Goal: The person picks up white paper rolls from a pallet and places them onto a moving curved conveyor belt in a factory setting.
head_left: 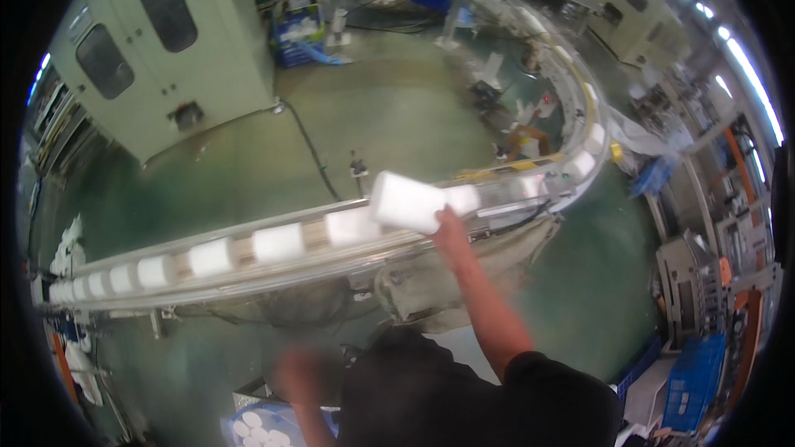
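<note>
My right hand [448,229] is closed on the lower right end of a white paper roll [406,201]. The roll is tilted and held over the conveyor [277,274]. Several more white rolls lie on the belt in a spaced line, with one roll [278,243] left of the held one and another [462,199] just behind my right hand. My left hand [300,375] is low and smeared by motion, so its fingers cannot be made out. Below it sits a blue-lined container [234,426] with round white pieces [258,430] inside.
The conveyor curves away at the right and runs back across the far side. A pale green machine cabinet [207,57] stands at the far left. Beyond the belt is a blue crate [300,45]. Blue bins [694,381] and metal equipment [694,281] line the right side.
</note>
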`<action>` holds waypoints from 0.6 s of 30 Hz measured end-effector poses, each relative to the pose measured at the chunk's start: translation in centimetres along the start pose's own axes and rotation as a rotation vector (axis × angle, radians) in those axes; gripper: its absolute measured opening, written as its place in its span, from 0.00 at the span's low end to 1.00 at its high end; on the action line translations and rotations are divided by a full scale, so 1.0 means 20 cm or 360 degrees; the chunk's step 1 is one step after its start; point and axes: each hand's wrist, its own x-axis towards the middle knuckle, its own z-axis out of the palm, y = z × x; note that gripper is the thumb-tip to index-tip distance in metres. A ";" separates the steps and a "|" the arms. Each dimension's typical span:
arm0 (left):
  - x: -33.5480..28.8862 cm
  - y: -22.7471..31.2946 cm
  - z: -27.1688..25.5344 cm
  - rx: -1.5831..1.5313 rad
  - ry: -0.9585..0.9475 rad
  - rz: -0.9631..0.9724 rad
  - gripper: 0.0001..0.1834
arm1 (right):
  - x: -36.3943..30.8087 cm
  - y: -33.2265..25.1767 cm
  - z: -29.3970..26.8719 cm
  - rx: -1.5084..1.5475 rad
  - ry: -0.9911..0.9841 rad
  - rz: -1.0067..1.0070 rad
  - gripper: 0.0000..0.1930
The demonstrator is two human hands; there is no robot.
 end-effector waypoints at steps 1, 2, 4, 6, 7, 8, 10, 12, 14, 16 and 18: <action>0.01 0.00 0.02 -0.0115 0.0024 -0.0063 0.30 | -0.01 0.01 0.01 0.0012 -0.0037 0.0008 0.33; 0.01 0.01 0.03 -0.0083 0.0030 -0.0073 0.29 | -0.01 0.03 0.03 0.0029 -0.0084 0.0029 0.33; -0.03 0.00 -0.02 -0.0026 0.0046 -0.0086 0.29 | -0.12 0.10 0.05 0.0059 -0.0015 0.0133 0.33; -0.04 0.01 -0.01 -0.0016 0.0053 -0.0059 0.29 | -0.15 0.10 0.08 0.0085 -0.0016 0.0165 0.32; -0.05 0.02 0.00 -0.0012 0.0051 -0.0050 0.29 | -0.16 0.08 0.09 0.0097 -0.0010 0.0155 0.32; -0.03 0.02 0.01 -0.0008 0.0031 -0.0048 0.29 | -0.17 0.04 0.10 0.0109 -0.0001 0.0139 0.32; -0.02 0.04 0.01 0.0042 0.0008 -0.0041 0.29 | -0.18 0.02 0.08 0.0111 0.0030 0.0163 0.31; 0.00 0.02 0.02 0.0083 -0.0026 -0.0034 0.30 | -0.17 -0.02 0.02 0.0067 0.0082 0.0207 0.31; 0.01 0.02 0.01 0.0074 -0.0032 -0.0039 0.30 | -0.18 -0.04 0.03 -0.0005 0.0116 0.0196 0.31; -0.02 0.01 0.05 -0.0076 -0.0033 -0.0088 0.29 | -0.16 -0.01 -0.03 -0.0002 0.0066 0.0205 0.31; -0.07 0.10 0.11 -0.0370 -0.0041 -0.0190 0.27 | -0.16 0.02 -0.01 0.0036 0.0084 0.0148 0.31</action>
